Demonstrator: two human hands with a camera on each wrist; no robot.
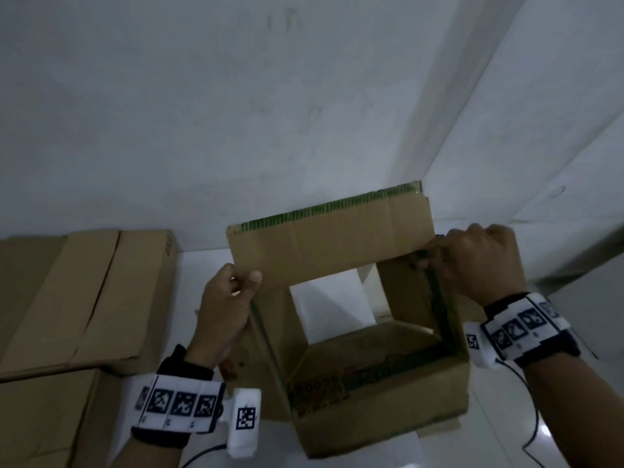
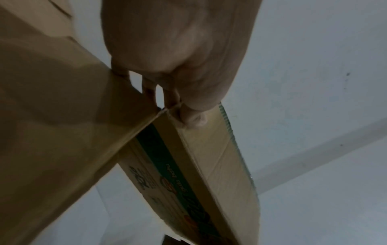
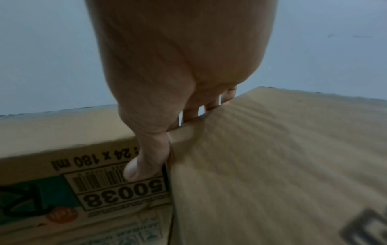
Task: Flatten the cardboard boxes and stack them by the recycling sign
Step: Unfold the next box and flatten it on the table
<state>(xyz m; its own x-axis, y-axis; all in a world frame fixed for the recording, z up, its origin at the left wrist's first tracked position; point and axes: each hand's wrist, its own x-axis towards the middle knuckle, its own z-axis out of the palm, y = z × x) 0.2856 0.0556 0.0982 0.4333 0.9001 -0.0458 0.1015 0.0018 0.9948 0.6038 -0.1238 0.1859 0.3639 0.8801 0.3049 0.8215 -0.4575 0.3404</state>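
A brown cardboard box with green print is held in the air, open at both ends so the white floor shows through it. Its far flap stands up. My left hand pinches the box's far left corner, thumb on the flap's inner face, fingers behind. In the left wrist view the left hand clamps the box at the corner edge. My right hand grips the far right corner. In the right wrist view its thumb presses the printed side by the barcode, fingers curled over the edge.
Flattened brown cardboard sheets lie stacked on the white floor at the left, against the white wall. A room corner rises at the right. Bare white floor tiles lie to the right of the box.
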